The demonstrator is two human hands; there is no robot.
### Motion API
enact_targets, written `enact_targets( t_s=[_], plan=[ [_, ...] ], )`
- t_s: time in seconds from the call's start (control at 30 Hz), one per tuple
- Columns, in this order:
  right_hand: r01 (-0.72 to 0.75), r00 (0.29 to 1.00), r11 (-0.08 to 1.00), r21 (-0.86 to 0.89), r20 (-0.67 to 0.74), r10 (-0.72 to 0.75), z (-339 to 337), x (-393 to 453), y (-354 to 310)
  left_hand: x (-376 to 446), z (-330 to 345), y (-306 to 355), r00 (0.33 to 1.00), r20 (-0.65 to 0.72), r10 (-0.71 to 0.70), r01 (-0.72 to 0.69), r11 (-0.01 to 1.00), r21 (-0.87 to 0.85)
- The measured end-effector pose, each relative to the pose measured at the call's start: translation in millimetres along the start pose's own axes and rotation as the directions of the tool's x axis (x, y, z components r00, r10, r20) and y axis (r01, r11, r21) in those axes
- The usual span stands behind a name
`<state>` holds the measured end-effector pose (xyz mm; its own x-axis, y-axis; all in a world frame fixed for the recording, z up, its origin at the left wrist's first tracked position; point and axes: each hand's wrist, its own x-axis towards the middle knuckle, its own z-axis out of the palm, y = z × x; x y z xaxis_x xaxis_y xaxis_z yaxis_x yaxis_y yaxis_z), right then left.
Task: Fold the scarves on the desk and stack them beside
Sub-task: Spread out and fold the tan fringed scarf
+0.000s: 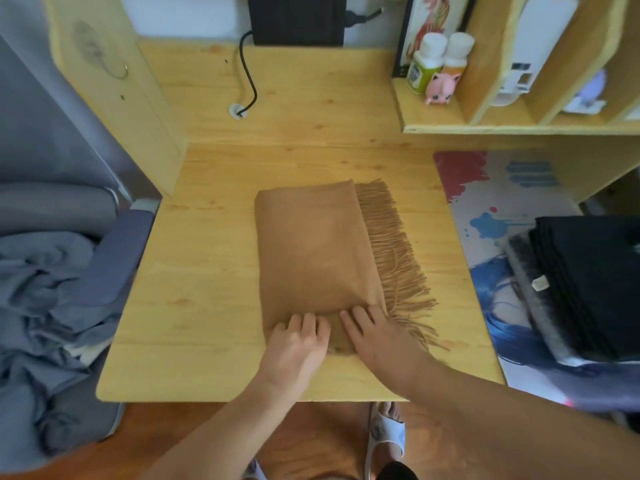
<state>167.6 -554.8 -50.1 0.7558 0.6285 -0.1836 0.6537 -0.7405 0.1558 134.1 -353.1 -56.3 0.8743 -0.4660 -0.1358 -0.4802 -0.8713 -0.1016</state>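
A tan scarf (pixel 315 251) lies folded into a long rectangle in the middle of the wooden desk (pixel 207 265), its fringe (pixel 394 258) trailing off the right side. My left hand (pixel 294 344) rests on the scarf's near edge with fingers slightly bent. My right hand (pixel 377 337) presses flat on the near right corner, fingers straight, next to the fringe. At the right, a stack of folded dark scarves (pixel 585 289) sits on a colourful desk mat (pixel 491 220).
A black cable (pixel 247 77) runs into a hole at the back of the desk. Shelves at the back right hold two bottles (pixel 440 58) and a pink toy (pixel 441 86). Grey-blue bedding (pixel 45 306) lies on a chair at the left.
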Motion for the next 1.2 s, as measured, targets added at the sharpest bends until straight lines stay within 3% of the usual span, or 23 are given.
enact_targets(
  t_s=[0.07, 0.13, 0.23, 0.33, 0.4, 0.47, 0.53, 0.6, 0.67, 0.73, 0.8, 0.83, 0.9, 1.03, 1.07, 1.1, 1.13, 1.17, 1.2],
  plan=[
    [-0.116, 0.989, 0.983, 0.139, 0.108, 0.102, -4.7, 2.0, -12.4, 10.3, -6.9, 9.9, 0.994, 0.056, -0.099, 0.102, 0.993, -0.064],
    [-0.186, 0.975, 0.966, 0.18, 0.154, 0.159, -7.8, -3.2, -18.4, 13.7, -12.4, 15.1, 0.994, 0.043, -0.103, 0.106, 0.991, -0.087],
    [-0.221, 0.973, 0.962, 0.159, 0.106, 0.206, -8.9, -27.1, -23.7, -18.2, -17.3, 18.3, 0.997, 0.071, -0.041, 0.052, 0.985, -0.167],
    [-0.173, 0.977, 0.968, 0.184, 0.152, 0.146, -15.1, -64.9, -34.0, -71.4, -35.2, 11.6, 0.974, 0.225, -0.035, 0.104, 0.947, -0.303],
    [-0.119, 0.973, 0.948, 0.294, 0.224, 0.052, -30.5, -83.4, -37.2, -95.0, -53.5, 0.9, 0.939, 0.343, -0.037, 0.185, 0.893, -0.41],
    [-0.209, 0.945, 0.811, 0.547, 0.326, 0.024, -62.8, -87.1, -25.9, -105.9, -90.0, -16.3, 0.901, 0.433, -0.021, 0.305, 0.741, -0.599],
    [-0.363, 0.887, 0.62, 0.696, 0.463, -0.001, -104.8, -79.0, -1.3, -104.9, -131.6, -39.7, 0.883, 0.469, -0.008, 0.411, 0.493, -0.767],
    [-0.424, 0.871, 0.482, 0.766, 0.491, -0.015, -142.4, -55.7, 27.6, -85.3, -152.8, -68.6, 0.899, 0.433, -0.059, 0.431, 0.29, -0.855],
    [-0.512, 0.83, 0.435, 0.741, 0.556, 0.029, -154.7, -19.9, 52.7, -51.0, -149.9, -91.7, 0.874, 0.449, -0.189, 0.473, 0.109, -0.874],
    [-0.596, 0.773, 0.431, 0.678, 0.63, 0.078, -141.8, 17.8, 62.9, -19.2, -123.0, -100.3, 0.772, 0.573, -0.277, 0.551, -0.16, -0.819],
    [-0.662, 0.713, 0.435, 0.61, 0.691, 0.117, -121.2, 42.8, 58.1, -3.5, -83.6, -92.8, 0.621, 0.731, -0.283, 0.651, -0.333, -0.682],
    [-0.682, 0.692, 0.448, 0.578, 0.708, 0.142, -108.7, 48.7, 53.0, -2.1, -67.7, -85.1, 0.565, 0.768, -0.302, 0.689, -0.338, -0.641],
    [-0.71, 0.675, 0.456, 0.537, 0.704, 0.221, -88.1, 53.5, 43.3, -1.7, -44.2, -72.5, 0.517, 0.752, -0.408, 0.709, -0.288, -0.644],
    [-0.675, 0.738, 0.393, 0.625, 0.593, 0.323, -54.4, 51.7, 36.4, -3.2, -36.1, -59.0, 0.501, 0.629, -0.595, 0.663, -0.204, -0.721],
    [-0.665, 0.747, 0.367, 0.65, 0.574, 0.336, -49.7, 49.7, 37.0, -5.7, -35.8, -54.9, 0.517, 0.572, -0.637, 0.661, -0.128, -0.74],
    [-0.657, 0.753, 0.348, 0.669, 0.561, 0.343, -46.3, 47.4, 38.2, -9.4, -36.7, -49.4, 0.563, 0.467, -0.682, 0.67, 0.045, -0.741],
    [-0.649, 0.758, 0.326, 0.688, 0.549, 0.351, -43.7, 45.5, 39.7, -12.6, -36.4, -43.4, 0.637, 0.293, -0.713, 0.654, 0.3, -0.694],
    [-0.633, 0.768, 0.306, 0.711, 0.528, 0.363, -44.2, 43.6, 40.1, -14.8, -33.7, -35.8, 0.742, 0.113, -0.661, 0.583, 0.553, -0.595],
    [-0.623, 0.772, 0.283, 0.729, 0.515, 0.373, -43.4, 41.0, 40.2, -16.0, -32.1, -27.2, 0.83, -0.015, -0.557, 0.482, 0.731, -0.484]
  ],
)
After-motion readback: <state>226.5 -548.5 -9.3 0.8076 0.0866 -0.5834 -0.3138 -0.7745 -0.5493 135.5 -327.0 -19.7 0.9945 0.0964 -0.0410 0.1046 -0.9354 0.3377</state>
